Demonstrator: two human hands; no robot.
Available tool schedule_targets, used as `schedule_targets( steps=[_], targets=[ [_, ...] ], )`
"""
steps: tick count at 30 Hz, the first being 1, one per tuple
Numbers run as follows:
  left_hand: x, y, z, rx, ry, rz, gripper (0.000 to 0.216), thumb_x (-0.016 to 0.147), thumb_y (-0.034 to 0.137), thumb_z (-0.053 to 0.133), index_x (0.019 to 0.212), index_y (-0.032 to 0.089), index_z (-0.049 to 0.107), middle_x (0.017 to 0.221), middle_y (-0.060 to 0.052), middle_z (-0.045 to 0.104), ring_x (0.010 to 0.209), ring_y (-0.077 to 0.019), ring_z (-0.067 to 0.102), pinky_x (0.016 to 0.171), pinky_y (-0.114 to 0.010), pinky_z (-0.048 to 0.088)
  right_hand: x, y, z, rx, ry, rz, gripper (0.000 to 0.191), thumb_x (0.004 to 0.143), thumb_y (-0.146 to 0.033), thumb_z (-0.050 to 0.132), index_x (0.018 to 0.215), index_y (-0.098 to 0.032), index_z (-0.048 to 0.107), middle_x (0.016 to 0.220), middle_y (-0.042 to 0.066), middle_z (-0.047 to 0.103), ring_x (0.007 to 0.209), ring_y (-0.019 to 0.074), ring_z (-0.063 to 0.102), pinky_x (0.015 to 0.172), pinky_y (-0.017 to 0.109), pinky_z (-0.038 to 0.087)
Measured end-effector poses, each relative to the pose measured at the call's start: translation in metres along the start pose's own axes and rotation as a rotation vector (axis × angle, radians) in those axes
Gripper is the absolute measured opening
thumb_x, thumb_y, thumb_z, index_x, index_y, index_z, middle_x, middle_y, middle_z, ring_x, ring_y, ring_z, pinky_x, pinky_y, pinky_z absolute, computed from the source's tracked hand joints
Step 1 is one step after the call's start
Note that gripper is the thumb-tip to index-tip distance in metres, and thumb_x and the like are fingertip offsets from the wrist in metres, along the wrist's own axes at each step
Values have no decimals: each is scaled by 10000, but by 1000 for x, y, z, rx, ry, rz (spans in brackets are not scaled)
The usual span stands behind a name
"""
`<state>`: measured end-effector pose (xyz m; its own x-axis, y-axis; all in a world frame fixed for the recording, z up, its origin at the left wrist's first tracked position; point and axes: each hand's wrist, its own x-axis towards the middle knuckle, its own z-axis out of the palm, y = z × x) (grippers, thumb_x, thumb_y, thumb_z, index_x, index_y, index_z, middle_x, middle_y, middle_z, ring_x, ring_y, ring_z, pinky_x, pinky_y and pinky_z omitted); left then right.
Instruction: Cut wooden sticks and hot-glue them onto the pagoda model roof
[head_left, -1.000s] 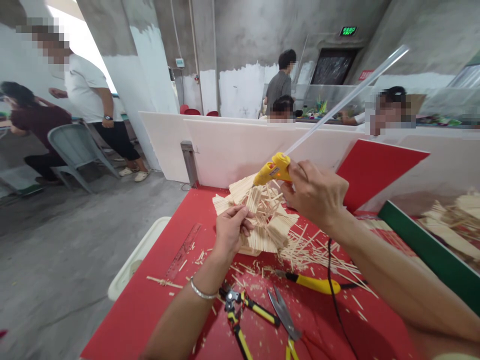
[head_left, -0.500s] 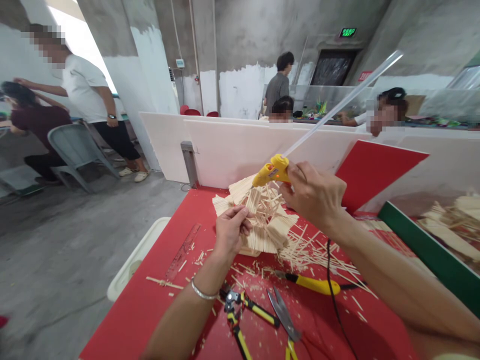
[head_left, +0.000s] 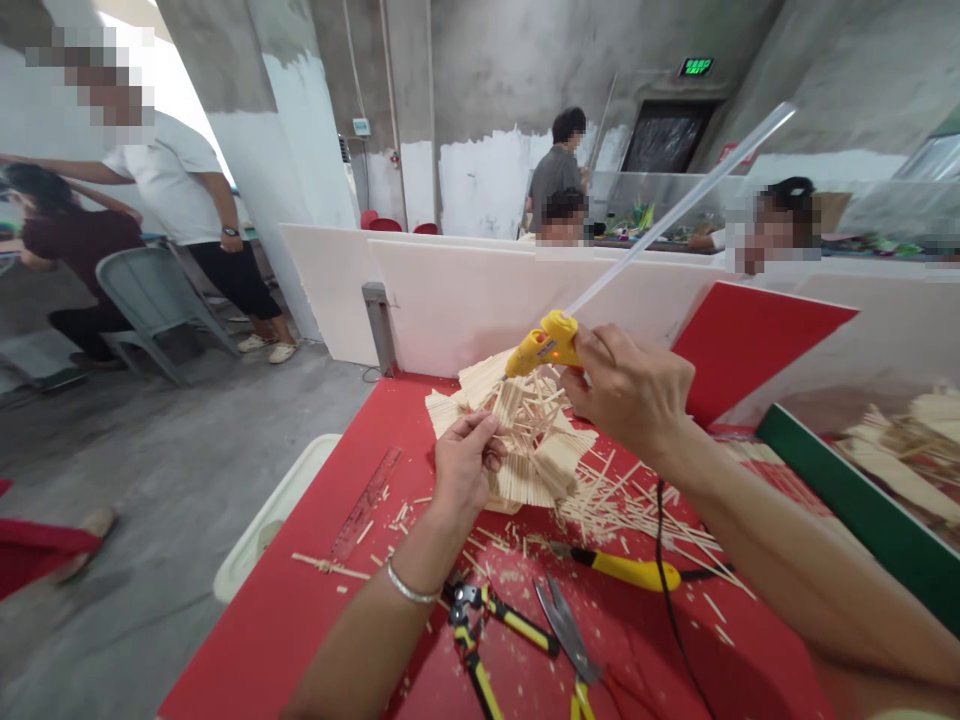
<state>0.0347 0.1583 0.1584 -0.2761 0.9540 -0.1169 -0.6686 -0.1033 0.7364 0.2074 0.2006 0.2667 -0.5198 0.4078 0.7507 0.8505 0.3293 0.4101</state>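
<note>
My right hand [head_left: 634, 385] is wrapped round a yellow glue gun [head_left: 541, 345], with a long clear glue stick [head_left: 686, 205] jutting from its back. The gun's nozzle points down at the top of a small panel of thin wooden sticks [head_left: 508, 402]. Fingers and thumb of my left hand [head_left: 466, 455] pinch that panel by its lower edge. Around and beneath it lies a structure of similar stick panels and loose sticks [head_left: 536, 475]. Whether glue is coming out is too small to tell.
On the red table [head_left: 300, 620] lie pliers [head_left: 472, 610], scissors [head_left: 570, 630], a yellow-handled tool [head_left: 630, 570], a clear ruler [head_left: 367, 500] and scattered sticks [head_left: 630, 510]. A black cord [head_left: 664, 590] hangs by my right forearm. White boards [head_left: 480, 300] stand behind; several people are beyond.
Both my hands and the glue gun stay almost in place. At the left, the standing person in white leans further left, and a foot and red cloth have come into view at the left edge.
</note>
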Motion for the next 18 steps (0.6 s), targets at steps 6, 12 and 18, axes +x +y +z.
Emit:
schedule_targets(
  steps=[6, 12, 18],
  targets=[
    [0, 4, 2, -52, -9, -111, 362, 562, 268, 868, 783, 137, 612, 625, 0, 666, 410, -55, 522, 348, -154, 273, 1, 1, -3, -7, -4, 28, 357, 916, -284, 463, 1235, -171, 575, 967, 63, 664, 781, 162, 544, 573, 316, 235],
    [2, 7, 4, -19, -16, -119, 360, 562, 279, 871, 734, 143, 586, 576, 26, 623, 395, -47, 493, 349, -154, 267, 1, -1, -4, 1, -9, 25, 347, 908, -281, 464, 1217, -179, 583, 972, 61, 666, 751, 153, 528, 552, 317, 208],
    [6, 6, 2, -42, -46, -167, 290, 626, 295, 820, 691, 132, 589, 589, 6, 627, 422, -53, 505, 361, -167, 314, -1, -1, -1, 6, -9, 21, 359, 910, -274, 466, 1237, -177, 578, 993, 60, 664, 757, 151, 529, 547, 319, 191]
  ],
)
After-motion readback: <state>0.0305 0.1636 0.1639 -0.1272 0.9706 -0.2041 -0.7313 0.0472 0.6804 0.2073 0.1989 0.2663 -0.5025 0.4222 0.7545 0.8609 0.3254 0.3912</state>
